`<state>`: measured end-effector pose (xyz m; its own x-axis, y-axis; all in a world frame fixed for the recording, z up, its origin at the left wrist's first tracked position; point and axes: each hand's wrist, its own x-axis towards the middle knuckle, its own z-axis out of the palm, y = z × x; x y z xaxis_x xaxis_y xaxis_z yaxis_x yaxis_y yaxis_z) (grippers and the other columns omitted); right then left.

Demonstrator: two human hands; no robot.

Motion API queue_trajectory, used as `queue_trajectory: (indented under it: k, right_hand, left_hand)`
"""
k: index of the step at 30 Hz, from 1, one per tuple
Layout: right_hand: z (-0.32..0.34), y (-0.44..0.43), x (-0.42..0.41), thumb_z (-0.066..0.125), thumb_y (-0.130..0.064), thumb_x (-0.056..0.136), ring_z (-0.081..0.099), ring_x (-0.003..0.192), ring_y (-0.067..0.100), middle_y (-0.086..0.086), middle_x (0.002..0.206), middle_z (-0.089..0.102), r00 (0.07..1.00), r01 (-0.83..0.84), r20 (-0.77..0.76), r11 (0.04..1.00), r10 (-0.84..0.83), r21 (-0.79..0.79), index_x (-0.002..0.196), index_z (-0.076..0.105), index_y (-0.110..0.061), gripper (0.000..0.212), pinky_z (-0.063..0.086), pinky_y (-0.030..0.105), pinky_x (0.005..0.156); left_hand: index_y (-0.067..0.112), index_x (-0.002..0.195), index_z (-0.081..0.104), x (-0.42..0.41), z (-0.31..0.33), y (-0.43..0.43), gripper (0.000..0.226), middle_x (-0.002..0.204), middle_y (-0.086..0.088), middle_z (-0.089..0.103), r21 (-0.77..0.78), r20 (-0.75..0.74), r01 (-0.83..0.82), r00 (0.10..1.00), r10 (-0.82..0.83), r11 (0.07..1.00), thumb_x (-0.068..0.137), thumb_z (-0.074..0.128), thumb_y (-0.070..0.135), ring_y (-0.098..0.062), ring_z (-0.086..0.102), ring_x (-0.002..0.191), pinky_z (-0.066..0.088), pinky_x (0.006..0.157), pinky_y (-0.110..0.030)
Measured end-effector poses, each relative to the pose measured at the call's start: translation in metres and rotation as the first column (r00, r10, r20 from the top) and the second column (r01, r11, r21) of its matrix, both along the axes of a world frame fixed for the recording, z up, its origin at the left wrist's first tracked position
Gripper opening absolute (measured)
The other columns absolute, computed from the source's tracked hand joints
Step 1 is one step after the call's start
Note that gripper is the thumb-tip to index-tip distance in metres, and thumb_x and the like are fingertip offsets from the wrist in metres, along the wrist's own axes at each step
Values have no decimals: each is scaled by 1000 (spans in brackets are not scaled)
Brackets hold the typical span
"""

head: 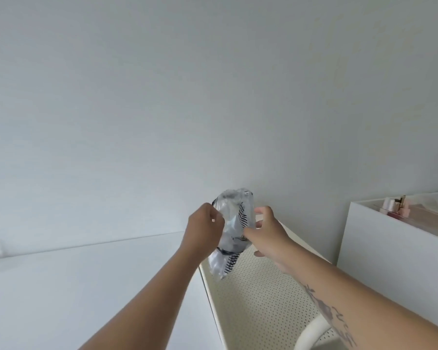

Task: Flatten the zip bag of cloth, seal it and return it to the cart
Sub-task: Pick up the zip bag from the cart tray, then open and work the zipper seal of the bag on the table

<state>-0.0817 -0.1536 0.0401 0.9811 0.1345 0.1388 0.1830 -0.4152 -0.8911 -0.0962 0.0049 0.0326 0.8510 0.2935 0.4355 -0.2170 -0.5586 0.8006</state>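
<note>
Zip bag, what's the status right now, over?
Left hand grips zip bag at its left edge. Right hand touches its right side, grip unclear. Bag upright in the air, bulging, cloth inside, above the cart. Nothing seen between them.

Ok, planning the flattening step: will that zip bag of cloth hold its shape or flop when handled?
Probably floppy: the zip bag sags and creases below the left hand, with the right hand at its side. Likely light, since it hangs from a finger grip. Its glossy film may slip.

White cabinet (390, 248) at right, small pink items (392, 207) on top; white tabletop (86, 286) at left
</note>
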Motion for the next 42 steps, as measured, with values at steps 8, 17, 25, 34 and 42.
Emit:
queue_trajectory:
  k: [8, 17, 25, 34, 42]
  right_hand:
    - [10, 73, -4, 59, -27, 82, 56, 75, 16, 3, 125, 31, 979, 23, 204, 998, -11, -58, 143, 18, -38, 74, 41, 26, 53]
    - [-14, 157, -6, 59, -27, 89, 61, 88, 26, 3, 112, 57, 980, -182, 75, 983, 184, -34, 135, 45, -36, 49, 60, 41, 70]
    - [-83, 225, -40, 43, -8, 90, 66, 83, 37, 13, 87, 62, 992, -109, -39, 969, 121, 223, 87, 57, -23, 21, 60, 52, 64]
    - [-139, 250, -65, 46, -11, 88, 53, 70, 16, 5, 100, 56, 995, -99, 34, 983, 95, 153, 91, 50, -27, 17, 43, 29, 57]
    - [-153, 237, -59, 59, -15, 88, 51, 105, 5, -6, 115, 47, 989, -143, 73, 954, 128, 263, 89, 53, -23, 10, 41, 8, 63]
  left_hand:
    - [14, 83, 45, -47, 29, 81, 11, 73, -5, 60, 298, 168, -130, 982, 83, 946, 93, 43, 17, -22, 49, 57, 39, 49, -35]
    - [8, 97, 48, -92, 13, 168, 8, 87, -7, 57, 580, 222, -200, 972, 82, 790, 96, 40, 9, -29, 51, 73, 43, 61, -45]
    - [19, 123, 56, -125, -59, 236, 32, 121, 5, 60, 604, 151, -315, 947, 283, 732, 95, 54, 32, -22, 49, 114, 46, 87, -35]
    - [29, 135, 41, -148, -131, 243, 50, 131, 5, 47, -46, -94, -405, 912, 400, 913, 89, 60, 26, -2, 51, 102, 40, 82, -24]
    - [39, 122, 53, -162, -133, 238, 43, 121, 18, 60, -418, -52, -295, 952, 301, 859, 84, 50, 58, -5, 64, 97, 50, 78, -26]
